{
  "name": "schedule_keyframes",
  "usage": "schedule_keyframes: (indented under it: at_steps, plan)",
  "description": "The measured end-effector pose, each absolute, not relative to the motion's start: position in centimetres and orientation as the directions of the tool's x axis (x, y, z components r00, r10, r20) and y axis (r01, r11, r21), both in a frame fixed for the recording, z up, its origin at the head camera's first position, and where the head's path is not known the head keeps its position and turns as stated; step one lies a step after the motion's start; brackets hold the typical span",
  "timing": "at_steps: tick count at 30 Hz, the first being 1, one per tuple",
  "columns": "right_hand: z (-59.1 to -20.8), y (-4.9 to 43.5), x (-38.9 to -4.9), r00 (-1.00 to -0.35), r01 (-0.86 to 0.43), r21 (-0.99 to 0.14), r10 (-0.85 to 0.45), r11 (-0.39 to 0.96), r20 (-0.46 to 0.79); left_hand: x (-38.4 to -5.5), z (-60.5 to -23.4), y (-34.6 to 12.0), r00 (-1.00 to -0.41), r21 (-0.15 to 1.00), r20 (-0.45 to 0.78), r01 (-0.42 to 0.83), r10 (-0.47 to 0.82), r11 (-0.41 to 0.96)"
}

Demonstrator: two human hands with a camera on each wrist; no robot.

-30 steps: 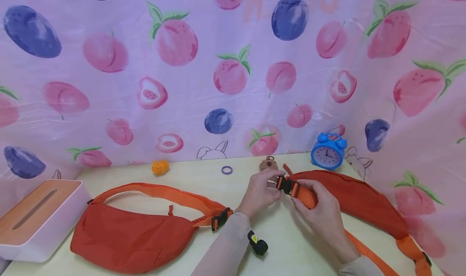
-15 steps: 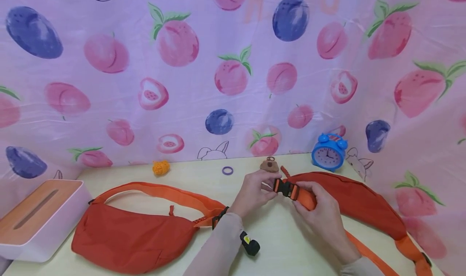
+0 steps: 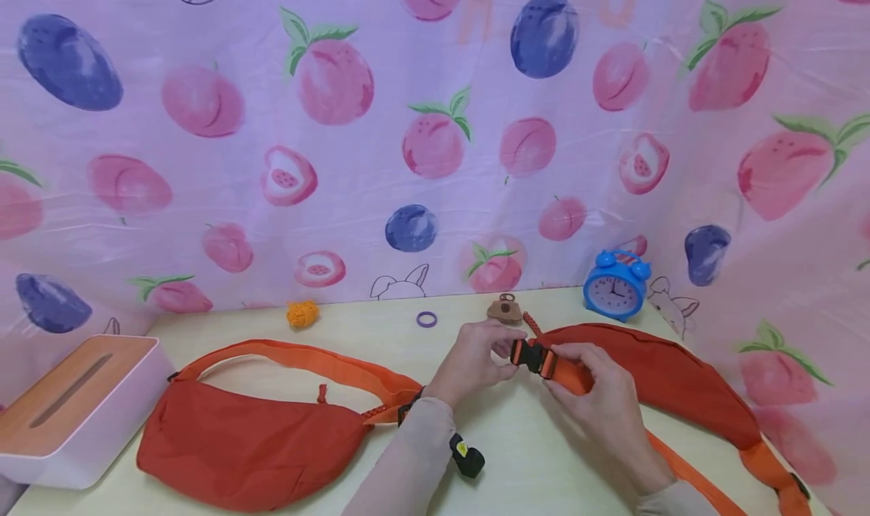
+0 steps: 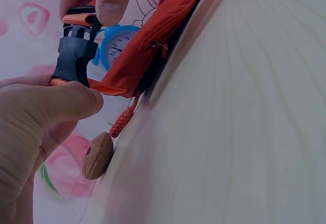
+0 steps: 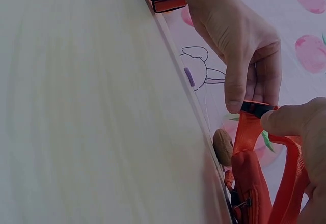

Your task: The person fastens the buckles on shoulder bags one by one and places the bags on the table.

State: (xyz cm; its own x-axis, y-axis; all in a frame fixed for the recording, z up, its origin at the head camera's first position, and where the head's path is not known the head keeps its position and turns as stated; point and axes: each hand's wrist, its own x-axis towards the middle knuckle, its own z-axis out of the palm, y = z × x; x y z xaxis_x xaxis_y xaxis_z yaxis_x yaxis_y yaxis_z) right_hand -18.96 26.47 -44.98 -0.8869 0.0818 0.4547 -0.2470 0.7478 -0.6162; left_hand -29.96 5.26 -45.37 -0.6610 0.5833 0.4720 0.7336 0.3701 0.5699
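A black side-release buckle [image 3: 532,356] on an orange strap is held up between both hands, over the near end of the right rust-red waist bag [image 3: 669,369]. My left hand [image 3: 472,365] pinches the left end of the buckle, thumb against the webbing. On the other end, my right hand [image 3: 601,399] grips the buckle's edge and the looped orange strap behind it. The left wrist view shows the prongs of the buckle [image 4: 76,53] lined up with the socket, their bases visible outside it.
Another rust-red waist bag [image 3: 251,448] lies at left beside a tissue box [image 3: 129,395] with a wooden lid. Along the back are an orange trinket [image 3: 302,314], a purple ring [image 3: 427,319], a brown charm [image 3: 504,310] and a blue alarm clock [image 3: 617,285].
Both hands and the buckle have shifted slightly left and down. The left forearm moved left, now covering part of the other bag's buckle. Both hands keep their grip.
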Motion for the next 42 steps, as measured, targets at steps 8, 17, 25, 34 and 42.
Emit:
schedule_keyframes:
  at_steps: [8,17,25,34,42]
  plan:
    - [-45.01,26.71,-18.9,-0.891,-0.226,-0.626,0.102,0.746,0.442,-29.72,-45.13,5.52,-0.67,0.58,0.451,0.722,0.59,0.377]
    - [-45.36,26.68,-18.97,-0.879,-0.261,-0.604,0.074,0.753,0.472,-29.67,-45.18,5.9,-0.656,0.563,0.45,0.735,0.606,0.379]
    - [-45.48,26.29,-19.19,-0.888,-0.268,-0.601,0.049,0.753,0.457,-29.78,-45.38,5.91,-0.669,0.606,0.456,0.716,0.586,0.346]
    - [-45.66,26.26,-19.22,-0.905,-0.248,-0.635,0.059,0.732,0.421,-30.04,-45.46,5.97,-0.632,0.567,0.522,0.759,0.573,0.32]
    - [-45.95,26.25,-19.22,-0.898,-0.321,-0.646,-0.007,0.692,0.439,-30.15,-44.75,5.51,-0.665,0.56,0.545,0.742,0.511,0.369]
